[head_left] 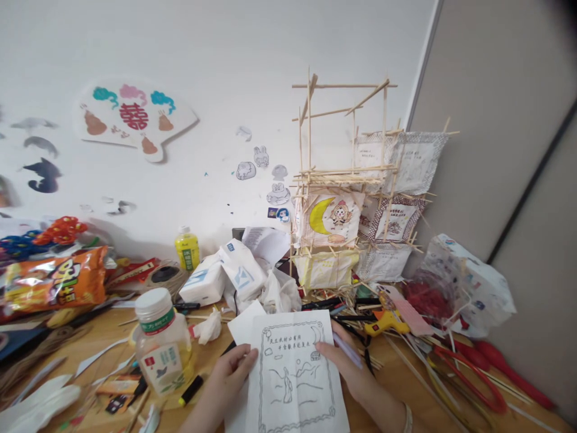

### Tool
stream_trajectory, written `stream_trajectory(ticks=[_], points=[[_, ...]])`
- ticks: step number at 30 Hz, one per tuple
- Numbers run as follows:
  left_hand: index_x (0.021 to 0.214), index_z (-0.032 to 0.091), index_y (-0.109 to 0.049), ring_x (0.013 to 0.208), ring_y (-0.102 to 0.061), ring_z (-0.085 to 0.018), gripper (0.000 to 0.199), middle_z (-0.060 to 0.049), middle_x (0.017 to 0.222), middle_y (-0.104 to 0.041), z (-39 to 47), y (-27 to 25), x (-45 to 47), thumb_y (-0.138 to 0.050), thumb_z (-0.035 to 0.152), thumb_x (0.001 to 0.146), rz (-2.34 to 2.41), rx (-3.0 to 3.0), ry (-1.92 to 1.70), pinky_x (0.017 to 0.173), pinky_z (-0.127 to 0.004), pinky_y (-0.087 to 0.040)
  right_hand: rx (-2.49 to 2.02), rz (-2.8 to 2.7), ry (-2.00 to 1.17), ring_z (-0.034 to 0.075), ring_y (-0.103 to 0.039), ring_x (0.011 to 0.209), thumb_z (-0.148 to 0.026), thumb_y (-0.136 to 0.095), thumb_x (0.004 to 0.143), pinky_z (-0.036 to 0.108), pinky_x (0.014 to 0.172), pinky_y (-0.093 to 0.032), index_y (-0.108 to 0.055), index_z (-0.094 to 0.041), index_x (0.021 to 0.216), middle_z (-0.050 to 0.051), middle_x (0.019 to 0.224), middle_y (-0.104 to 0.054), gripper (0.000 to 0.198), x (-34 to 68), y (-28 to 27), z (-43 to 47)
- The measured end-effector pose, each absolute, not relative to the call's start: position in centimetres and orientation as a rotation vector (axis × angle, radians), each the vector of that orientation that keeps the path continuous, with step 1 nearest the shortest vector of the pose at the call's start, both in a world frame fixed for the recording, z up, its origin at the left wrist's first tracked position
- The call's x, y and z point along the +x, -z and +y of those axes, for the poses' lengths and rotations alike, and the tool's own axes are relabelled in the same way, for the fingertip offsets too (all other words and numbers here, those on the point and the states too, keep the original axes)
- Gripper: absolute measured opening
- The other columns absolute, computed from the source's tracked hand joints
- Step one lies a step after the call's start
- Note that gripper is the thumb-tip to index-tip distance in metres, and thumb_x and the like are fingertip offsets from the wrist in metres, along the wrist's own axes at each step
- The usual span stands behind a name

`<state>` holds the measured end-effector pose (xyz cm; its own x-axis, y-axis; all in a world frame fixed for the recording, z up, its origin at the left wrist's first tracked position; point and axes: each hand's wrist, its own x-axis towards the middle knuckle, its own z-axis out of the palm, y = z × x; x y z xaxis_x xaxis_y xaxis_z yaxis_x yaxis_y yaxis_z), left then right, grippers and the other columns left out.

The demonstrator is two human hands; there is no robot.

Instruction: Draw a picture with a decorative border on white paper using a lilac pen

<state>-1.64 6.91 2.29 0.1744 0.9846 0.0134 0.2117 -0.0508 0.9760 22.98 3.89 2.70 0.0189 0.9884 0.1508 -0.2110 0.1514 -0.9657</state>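
A white sheet of paper with a line drawing is upright in front of me, with a wavy border, handwritten characters, a moon and a small figure. My left hand pinches its left edge, thumb in front. At the right edge my right hand grips the sheet, and a slim purple object, perhaps a pen, lies along its fingers. Another white sheet shows behind the drawing. Beyond them stands a wooden-stick frame with drawn panels, one bearing a yellow moon.
To the left stand a half-full drink bottle, a yellow marker and an orange snack bag. Tissue packs lie behind. On the right are a yellow glue gun, red-handled scissors and a plastic bag.
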Motion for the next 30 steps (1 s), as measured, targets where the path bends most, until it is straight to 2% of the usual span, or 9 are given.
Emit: stream_trajectory(ticks=[6, 11, 18, 30], points=[[0.055, 0.021, -0.045, 0.053, -0.031, -0.014, 0.065, 0.005, 0.054, -0.033, 6.88, -2.27, -1.66, -0.056, 0.085, 0.055, 1.206, 1.492, -0.995, 0.047, -0.024, -0.023, -0.942, -1.11, -1.183, 0.032, -0.06, 0.109, -0.038, -0.073, 0.07, 0.043, 0.093, -0.046, -0.065, -0.024, 0.113, 0.006, 0.109, -0.071, 0.046, 22.91, -2.6, 3.8], [0.057, 0.02, -0.046, 0.052, -0.03, -0.013, 0.065, 0.005, 0.055, -0.034, 6.81, -1.83, -1.7, -0.053, 0.085, 0.061, 1.203, 1.498, -0.991, 0.045, -0.024, -0.021, -0.935, -1.137, -1.186, 0.032, -0.06, 0.11, -0.037, -0.073, 0.07, 0.044, 0.094, -0.046, -0.063, -0.024, 0.117, 0.007, 0.112, -0.07, 0.05, 23.01, -2.47, 3.86], [0.056, 0.02, -0.045, 0.054, -0.032, -0.014, 0.067, 0.005, 0.055, -0.033, 6.97, -1.84, -1.81, -0.052, 0.087, 0.058, 1.205, 1.531, -0.993, 0.047, -0.024, -0.025, -0.935, -1.14, -1.204, 0.031, -0.06, 0.11, -0.035, -0.071, 0.073, 0.044, 0.093, -0.047, -0.063, -0.023, 0.116, 0.007, 0.111, -0.07, 0.046, 23.06, -2.14, 3.86], [0.057, 0.02, -0.044, 0.055, -0.034, -0.014, 0.064, 0.005, 0.056, -0.034, 6.88, -2.06, -1.76, -0.05, 0.084, 0.063, 1.206, 1.573, -0.973, 0.05, -0.024, -0.028, -0.947, -1.131, -1.181, 0.03, -0.06, 0.11, -0.034, -0.072, 0.072, 0.043, 0.095, -0.046, -0.063, -0.022, 0.116, 0.007, 0.113, -0.07, 0.047, 23.09, -1.93, 3.88]])
